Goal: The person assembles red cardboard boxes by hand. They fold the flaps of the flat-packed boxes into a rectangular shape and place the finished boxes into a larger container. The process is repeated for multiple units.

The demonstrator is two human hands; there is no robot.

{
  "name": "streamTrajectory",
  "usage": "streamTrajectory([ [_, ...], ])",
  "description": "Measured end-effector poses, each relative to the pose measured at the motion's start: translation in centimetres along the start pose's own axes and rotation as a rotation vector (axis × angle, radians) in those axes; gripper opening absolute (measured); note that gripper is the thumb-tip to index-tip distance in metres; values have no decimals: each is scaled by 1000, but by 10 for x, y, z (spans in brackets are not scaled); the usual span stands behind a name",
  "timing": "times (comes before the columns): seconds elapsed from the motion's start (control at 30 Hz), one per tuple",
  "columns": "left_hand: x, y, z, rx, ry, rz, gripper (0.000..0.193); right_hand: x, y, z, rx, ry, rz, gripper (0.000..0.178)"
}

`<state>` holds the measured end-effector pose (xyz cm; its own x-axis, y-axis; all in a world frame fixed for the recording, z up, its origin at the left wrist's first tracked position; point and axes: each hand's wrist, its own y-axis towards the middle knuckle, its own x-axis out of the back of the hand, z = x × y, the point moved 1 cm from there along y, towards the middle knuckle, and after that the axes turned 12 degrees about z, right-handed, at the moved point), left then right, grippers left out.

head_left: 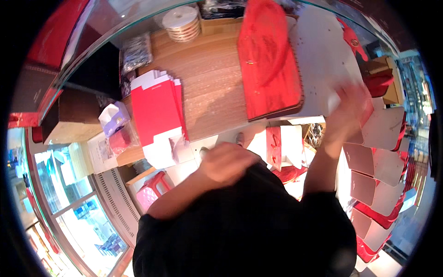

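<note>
My left hand [228, 164] is held close in front of my body, off the near edge of the wooden tabletop [210, 87]; motion smears its fingers. My right hand [348, 108] reaches to the right beside a whitish flat panel [320, 60], its fingers blurred too, so whether it holds anything is unclear. Between the hands, at the table's right part, lies a red flat piece [270, 69] with a dotted edge and a red strap-like loop on it. To the left sits a stack of flat red cartons [157, 111] with white flaps.
White spools [181, 23] and a clear plastic packet [137, 51] stand at the back. A purple-and-white tissue pack [114, 119] and a brown box [71, 115] are at left. Red-and-white bags [385, 164] line the right side. A red basket [154, 187] is below.
</note>
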<state>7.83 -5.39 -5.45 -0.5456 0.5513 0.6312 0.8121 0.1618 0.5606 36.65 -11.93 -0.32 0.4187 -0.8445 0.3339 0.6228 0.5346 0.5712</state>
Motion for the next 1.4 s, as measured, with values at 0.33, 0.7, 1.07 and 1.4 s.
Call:
streamTrajectory([
  [0.33, 81, -178, 73, 897, 129, -333, 14, -280, -188, 35, -299, 64, 1003, 55],
  [0.7, 69, -223, 55, 949, 94, -387, 14, -347, -215, -41, -592, 114, 915, 40],
  [1.07, 144, -119, 38, 640, 558, -392, 39, -205, -147, 40, -394, 450, 1027, 16],
  [1.4, 148, -92, 81, 695, 130, -232, 39, -168, -93, 99, 268, -31, 946, 25],
])
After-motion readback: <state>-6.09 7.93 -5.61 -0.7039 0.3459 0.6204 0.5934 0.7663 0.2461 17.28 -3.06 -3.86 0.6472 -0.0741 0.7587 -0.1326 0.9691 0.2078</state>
